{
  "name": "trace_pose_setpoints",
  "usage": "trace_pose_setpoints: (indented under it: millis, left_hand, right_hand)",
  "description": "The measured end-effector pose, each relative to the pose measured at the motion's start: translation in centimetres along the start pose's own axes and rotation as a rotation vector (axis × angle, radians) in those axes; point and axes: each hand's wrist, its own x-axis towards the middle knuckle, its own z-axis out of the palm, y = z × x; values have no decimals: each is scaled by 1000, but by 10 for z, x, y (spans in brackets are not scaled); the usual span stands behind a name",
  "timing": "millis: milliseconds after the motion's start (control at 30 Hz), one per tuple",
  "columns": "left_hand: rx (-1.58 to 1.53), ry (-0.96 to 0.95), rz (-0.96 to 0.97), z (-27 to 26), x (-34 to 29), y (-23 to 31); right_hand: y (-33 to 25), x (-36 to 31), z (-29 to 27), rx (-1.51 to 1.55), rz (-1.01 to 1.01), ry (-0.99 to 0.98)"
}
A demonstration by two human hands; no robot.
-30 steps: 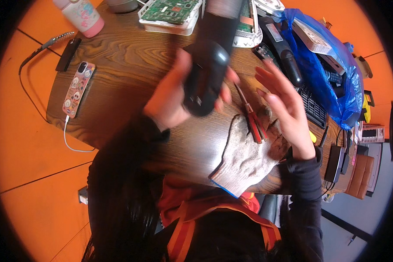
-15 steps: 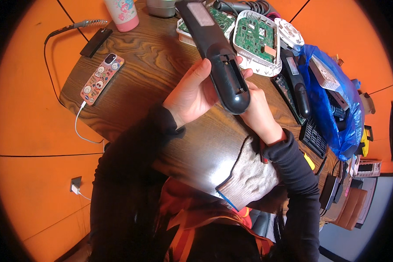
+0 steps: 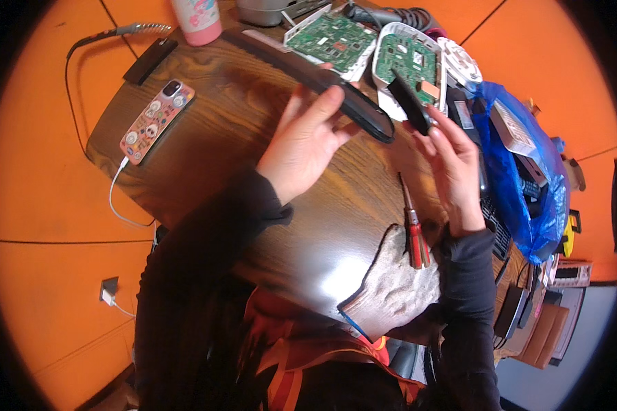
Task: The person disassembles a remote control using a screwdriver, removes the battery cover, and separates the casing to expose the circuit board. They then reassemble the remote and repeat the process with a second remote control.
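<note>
My left hand [image 3: 307,133] grips a long black remote control [image 3: 315,77], tilted so that its edge shows, with its rounded end pointing right. Pinched between the fingers of my right hand [image 3: 452,154] is a small curved black battery cover [image 3: 410,103], held apart from the remote. Below that hand, a screwdriver [image 3: 414,229] with a red handle lies partly on a pale knitted glove [image 3: 391,288].
Green circuit boards in white casings, one a board [image 3: 332,42] at the far side, lie beyond my hands. A blue plastic bag [image 3: 528,178] holding devices sits right. A phone [image 3: 156,123] on a charging cable and a pink-based cup [image 3: 199,20] are left.
My right hand has come away from the remote to the right with the battery cover. The remote has turned edge-on in my left hand, and the screwdriver has come into fuller view.
</note>
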Motion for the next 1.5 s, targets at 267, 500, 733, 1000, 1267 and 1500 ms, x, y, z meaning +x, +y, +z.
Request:
trace_pose_setpoints:
  millis: [267,500,733,1000,1267,1500]
  left_hand:
    - [102,-75,1,5,-3,-5]
    - [91,-120,-41,6,-4,-5]
    - [231,-147,-40,4,-7,-8]
    - [104,-120,-86,10,-10,-8]
    - [178,-153,-56,13,-11,-5]
    - [256,-142,10,11,-13,-9]
  right_hand:
    - [-9,-10,8,-555,-439,-224]
    - [-5,-6,7,-558,-456,-339]
    - [-3,-11,21,-803,-647,-231]
    - [2,-13,27,-920,-842,-212]
    - [-8,-18,30,-905,-817,-235]
    - [-6,-19,31,-858,-765,-278]
